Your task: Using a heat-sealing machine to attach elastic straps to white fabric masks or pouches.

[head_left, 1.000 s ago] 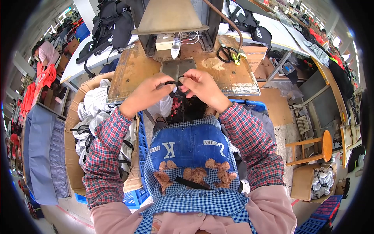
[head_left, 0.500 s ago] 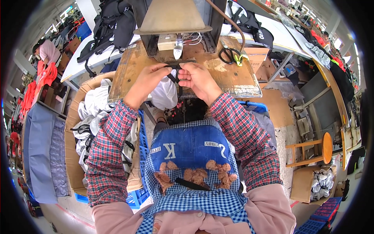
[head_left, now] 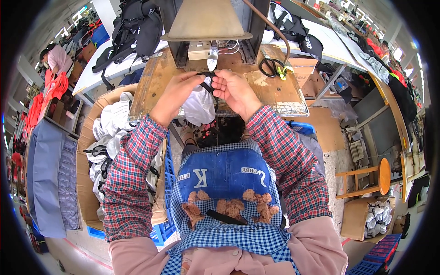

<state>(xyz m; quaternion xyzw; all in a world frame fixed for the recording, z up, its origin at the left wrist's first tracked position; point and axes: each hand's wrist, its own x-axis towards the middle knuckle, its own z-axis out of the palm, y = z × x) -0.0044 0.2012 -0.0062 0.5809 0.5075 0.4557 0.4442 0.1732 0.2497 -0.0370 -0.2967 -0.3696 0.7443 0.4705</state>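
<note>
Webbing (head_left: 207,86), seemingly joined to white fabric (head_left: 200,106), is being pinched by our left hand (head_left: 177,93) and right hand (head_left: 238,92) near the machine's metal tip (head_left: 212,61), and we are risking skewing it if either pinch slips.

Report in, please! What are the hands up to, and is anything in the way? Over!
Left hand, right hand: both pinching black strap. White cloth hanging below. Pointed metal machine part close beyond the strap.

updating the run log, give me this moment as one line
left grip: pinching black strip | right grip: pinching same strip | white fabric: hanging past wooden table's front edge
</note>
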